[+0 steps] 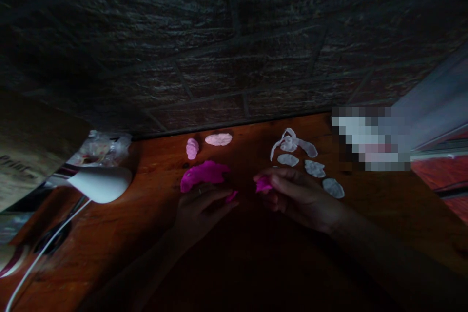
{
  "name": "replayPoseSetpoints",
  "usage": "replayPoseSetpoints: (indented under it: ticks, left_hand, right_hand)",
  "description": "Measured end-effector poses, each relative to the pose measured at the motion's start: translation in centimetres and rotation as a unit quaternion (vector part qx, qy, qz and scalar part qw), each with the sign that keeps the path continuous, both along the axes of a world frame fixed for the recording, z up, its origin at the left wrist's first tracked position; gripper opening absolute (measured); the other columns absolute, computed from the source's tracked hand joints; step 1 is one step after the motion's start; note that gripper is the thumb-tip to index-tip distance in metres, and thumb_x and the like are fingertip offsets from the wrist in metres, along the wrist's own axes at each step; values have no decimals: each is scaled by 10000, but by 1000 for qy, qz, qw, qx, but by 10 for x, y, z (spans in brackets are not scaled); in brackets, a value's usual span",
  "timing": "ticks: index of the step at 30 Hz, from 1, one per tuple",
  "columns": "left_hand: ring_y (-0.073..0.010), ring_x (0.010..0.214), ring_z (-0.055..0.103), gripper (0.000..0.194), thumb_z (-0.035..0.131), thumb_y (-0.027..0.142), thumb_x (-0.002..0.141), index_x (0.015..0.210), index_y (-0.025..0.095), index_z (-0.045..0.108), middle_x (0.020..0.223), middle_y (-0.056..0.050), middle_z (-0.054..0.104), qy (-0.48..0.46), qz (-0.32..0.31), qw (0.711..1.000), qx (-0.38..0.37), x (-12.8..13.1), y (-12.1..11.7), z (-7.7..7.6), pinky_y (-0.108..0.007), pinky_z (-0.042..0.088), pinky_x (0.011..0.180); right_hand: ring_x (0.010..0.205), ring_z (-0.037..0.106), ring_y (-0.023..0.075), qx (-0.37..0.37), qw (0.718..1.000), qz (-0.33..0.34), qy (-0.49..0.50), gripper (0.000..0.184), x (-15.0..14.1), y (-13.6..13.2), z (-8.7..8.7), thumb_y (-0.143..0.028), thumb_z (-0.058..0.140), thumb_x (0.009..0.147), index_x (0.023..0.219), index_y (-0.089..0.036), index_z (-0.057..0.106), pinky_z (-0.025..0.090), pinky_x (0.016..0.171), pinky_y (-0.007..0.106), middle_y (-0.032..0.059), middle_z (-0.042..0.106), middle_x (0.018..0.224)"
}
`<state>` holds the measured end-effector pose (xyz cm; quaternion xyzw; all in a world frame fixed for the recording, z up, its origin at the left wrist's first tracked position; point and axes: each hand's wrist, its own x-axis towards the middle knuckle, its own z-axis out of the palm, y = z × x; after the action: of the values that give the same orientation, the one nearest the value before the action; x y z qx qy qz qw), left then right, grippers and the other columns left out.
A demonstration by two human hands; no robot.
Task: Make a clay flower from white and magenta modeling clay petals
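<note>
My left hand (204,209) pinches a small magenta piece (231,197), which looks like modelling clay, between its fingertips. Just to the right, my right hand (300,195) holds a larger crumpled magenta piece (263,184) between thumb and fingers. The two pieces are apart. Behind my left hand a flat, ragged magenta sheet (204,174) lies on the wooden table, partly covered by the hand. Past it are a pink lump (192,148) and a pink oval (218,139). Several thin whitish ovals, among them a whitish oval (314,168), lie around my right hand.
A white rounded device (106,184) with a white cable (47,248) stands at the left of the wooden table (153,156). Behind it sits a clear plastic bag (106,148). A dark brick-patterned wall (219,58) rises at the back. A blurred-out object (369,139) is at the right.
</note>
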<state>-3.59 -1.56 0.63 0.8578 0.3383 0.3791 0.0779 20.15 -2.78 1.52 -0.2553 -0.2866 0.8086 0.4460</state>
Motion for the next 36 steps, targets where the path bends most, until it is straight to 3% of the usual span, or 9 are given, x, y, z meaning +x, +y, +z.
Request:
replayPoseSetpoints:
  ticks: [7, 14, 20, 25, 32, 36]
  left_hand:
    - [-114, 619, 707, 61, 731, 234, 889, 868, 190, 693, 725, 9, 755, 25, -5, 999, 39, 4, 0, 3, -195, 567, 632]
    - [-134, 661, 727, 154, 620, 267, 975, 889, 164, 695, 789, -26, 776, 81, 3, 993, 81, 9, 3, -6, -228, 565, 643]
    - [-148, 700, 724, 192, 560, 255, 1002, 923, 157, 705, 823, -37, 765, 125, -25, 989, 72, 7, 2, -12, -248, 569, 647]
    - [-160, 755, 723, 141, 587, 205, 977, 961, 129, 705, 870, -65, 761, 107, -45, 992, 42, 1, 1, -14, -257, 579, 679]
    - [-163, 726, 729, 154, 599, 224, 971, 920, 134, 713, 831, -63, 761, 79, -49, 995, 35, 4, 3, -17, -259, 588, 657]
    - [-164, 743, 740, 174, 570, 214, 984, 935, 131, 715, 834, -60, 766, 80, -52, 995, 29, 5, 5, -17, -257, 595, 666]
  right_hand:
    - [693, 740, 106, -17, 999, 39, 31, 265, 0, -2, 8, -403, 878, 710, 788, -190, 743, 549, 573, 160, 36, 808, 850]
    - [543, 640, 19, -8, 1000, 3, 1, 235, -8, -6, 5, -254, 932, 631, 824, -207, 807, 507, 549, 106, -35, 773, 701]
    - [744, 714, 66, -16, 998, 14, -53, 248, -11, -8, 8, -313, 898, 688, 887, -185, 820, 567, 720, 154, 15, 802, 838]
    - [876, 754, 120, 10, 998, 33, -61, 264, -10, -9, 9, -253, 884, 713, 960, -192, 815, 584, 837, 219, 45, 815, 915]
    - [721, 744, 82, -9, 995, 44, -92, 279, -13, -8, 0, -196, 937, 592, 841, -231, 815, 569, 701, 171, -11, 807, 786]
    - [654, 718, 83, -20, 992, 44, -121, 231, -12, -6, -5, -216, 939, 593, 778, -205, 801, 555, 636, 174, -10, 785, 717]
